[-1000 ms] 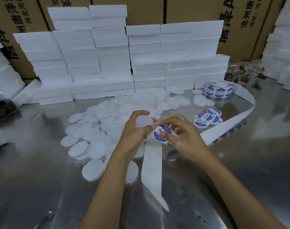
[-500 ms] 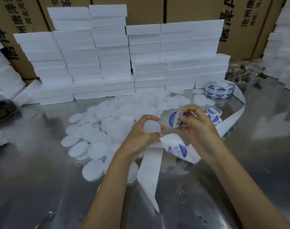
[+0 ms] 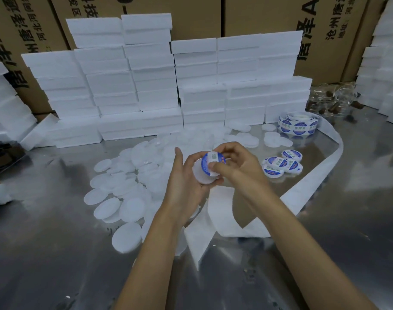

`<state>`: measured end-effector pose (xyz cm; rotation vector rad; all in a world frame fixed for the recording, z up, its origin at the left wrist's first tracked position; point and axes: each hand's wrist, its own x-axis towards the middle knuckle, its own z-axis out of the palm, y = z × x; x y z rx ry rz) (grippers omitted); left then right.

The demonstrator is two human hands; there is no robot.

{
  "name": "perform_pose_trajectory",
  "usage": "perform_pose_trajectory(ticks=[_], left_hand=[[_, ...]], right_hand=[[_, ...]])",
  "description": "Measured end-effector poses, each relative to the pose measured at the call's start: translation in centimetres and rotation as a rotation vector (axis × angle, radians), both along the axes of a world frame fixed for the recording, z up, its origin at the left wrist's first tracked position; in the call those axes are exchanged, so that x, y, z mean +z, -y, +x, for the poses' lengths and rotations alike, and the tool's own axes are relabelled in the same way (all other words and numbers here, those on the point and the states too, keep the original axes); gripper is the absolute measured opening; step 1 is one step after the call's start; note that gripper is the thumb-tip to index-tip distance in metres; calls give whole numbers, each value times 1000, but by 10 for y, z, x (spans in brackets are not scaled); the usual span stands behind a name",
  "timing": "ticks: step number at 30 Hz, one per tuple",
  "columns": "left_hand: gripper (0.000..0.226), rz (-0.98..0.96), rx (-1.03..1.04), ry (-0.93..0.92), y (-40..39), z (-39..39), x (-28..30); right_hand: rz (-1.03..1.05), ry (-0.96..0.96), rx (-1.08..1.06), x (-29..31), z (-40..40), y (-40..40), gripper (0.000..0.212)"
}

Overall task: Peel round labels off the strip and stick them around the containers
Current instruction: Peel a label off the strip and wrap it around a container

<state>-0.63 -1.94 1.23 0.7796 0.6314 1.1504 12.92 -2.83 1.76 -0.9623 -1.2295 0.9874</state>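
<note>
The left hand [image 3: 186,175] holds in a curled grip a small round white plastic container [image 3: 203,175] above the shiny metal desk [image 3: 56,242]. The right hand [image 3: 238,166] pinches a round blue-and-white label [image 3: 211,163] against it. The bare white backing strip [image 3: 220,211] lies below the hands, and labelled containers [image 3: 281,164] sit to the right.

Left hand [image 3: 186,180] cups a round white container [image 3: 202,175] above the shiny metal surface [image 3: 56,253]. Right hand [image 3: 238,166] presses a blue-and-white round label [image 3: 210,161] onto it, fingers [image 3: 215,167] on the label. Bare backing strip [image 3: 303,186] trails right toward the label roll [image 3: 298,126]. Labelled containers [image 3: 280,163] sit right of the hands; plain white discs [image 3: 128,191] lie left. Foam boxes [image 3: 157,86] stacked behind.
</note>
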Motion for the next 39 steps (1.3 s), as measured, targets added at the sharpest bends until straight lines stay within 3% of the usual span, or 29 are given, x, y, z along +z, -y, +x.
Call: perform_pose_trajectory(ticks=[5,19,24,30,34,39], left_hand=[[75,61,-32,19,2,4,0],[60,180,18,-115,3,12,-2],[55,146,61,-113,2,11,-2],[57,100,79,-90,2,9,-2],[58,133,56,-43,2,8,-4],[57,131,25,3,2,8,-4]], right_hand=[[101,173,-100,-8,-11,-2,30],[163,288,-211,-20,-11,-2,30],[193,481,-336,-22,-6,-2,29],[135,569,-407,-21,-4,4,60],[117,752,-467,-25,-7,9,52],[151,732,-434,-26,-6,7,35]])
